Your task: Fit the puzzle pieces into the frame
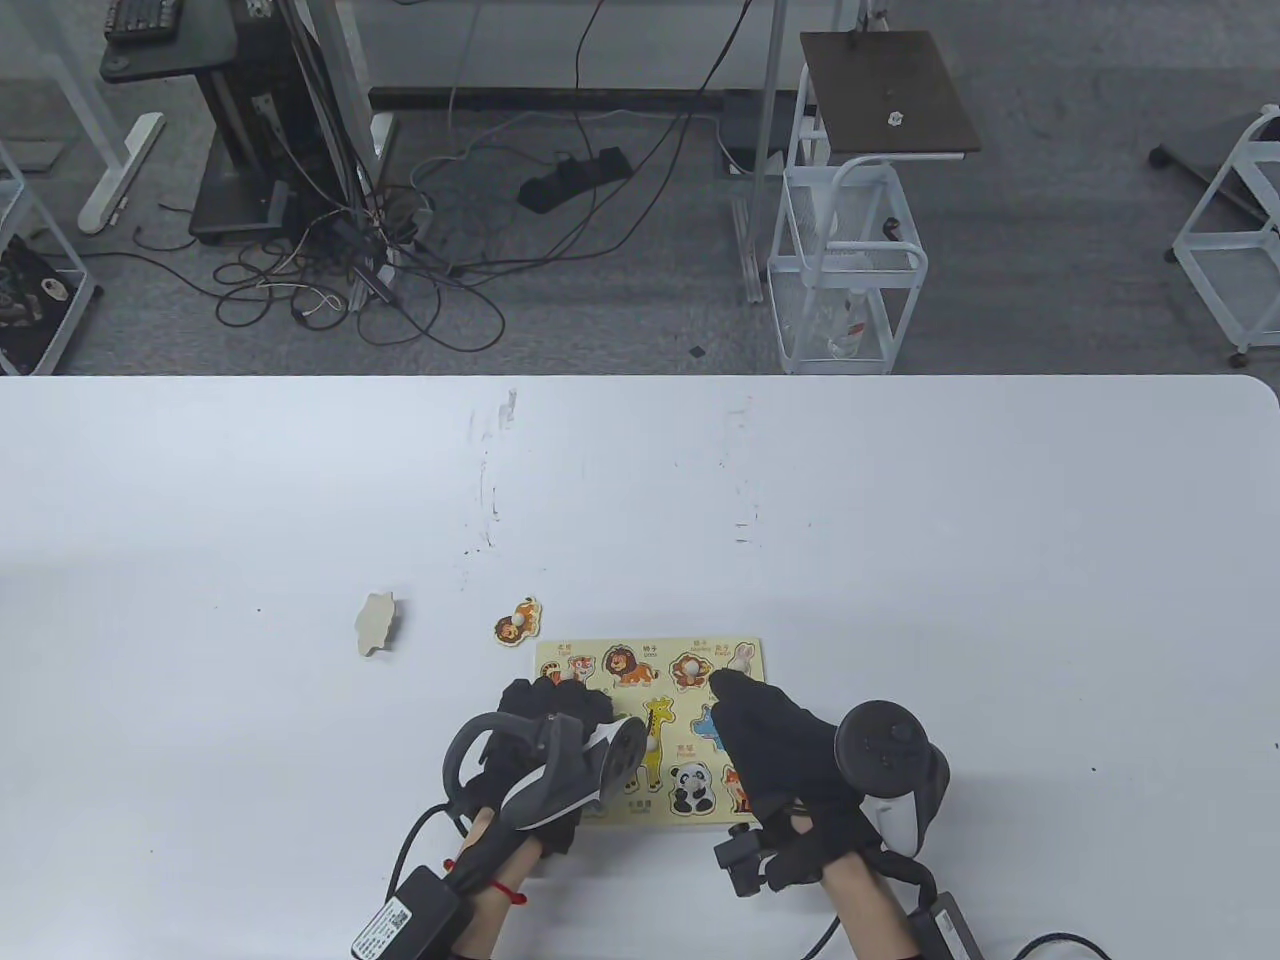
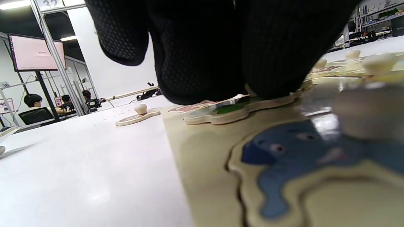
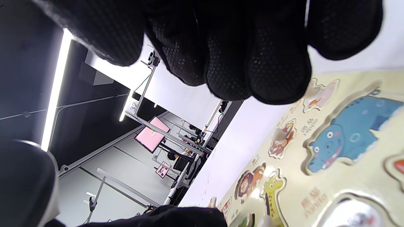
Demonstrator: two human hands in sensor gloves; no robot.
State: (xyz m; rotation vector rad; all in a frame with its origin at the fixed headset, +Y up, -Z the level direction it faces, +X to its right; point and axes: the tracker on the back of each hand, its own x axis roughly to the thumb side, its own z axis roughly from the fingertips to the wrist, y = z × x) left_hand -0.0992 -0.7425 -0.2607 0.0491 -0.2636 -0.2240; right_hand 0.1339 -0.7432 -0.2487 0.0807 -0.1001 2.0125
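Yellow puzzle frame sits near the front edge of the white table, between the two gloved hands, and most of its animal slots are filled. Lion in the top row, monkey beside it, pale rabbit at the top right corner, giraffe standing tall in the middle, panda below, and a blue hippo showing clearly in the right wrist view.

Over on the frame's left side, the left hand is down on the board, fingers pressed onto a flat wooden piece that lies on top of the frame rather than sunk into a slot. From the left wrist view the fingertips bear on it from above; whether the thumb pinches it, I cannot tell.

The right hand reaches across the frame's right half, index finger extended toward the monkey and rabbit. In the right wrist view its fingers hang bunched together above the board, holding nothing.

Off the frame now: a tiger-coloured piece with a white knob lies on the table just beyond the frame's top left corner, and further left a plain wooden piece lies face down, well apart from the board.
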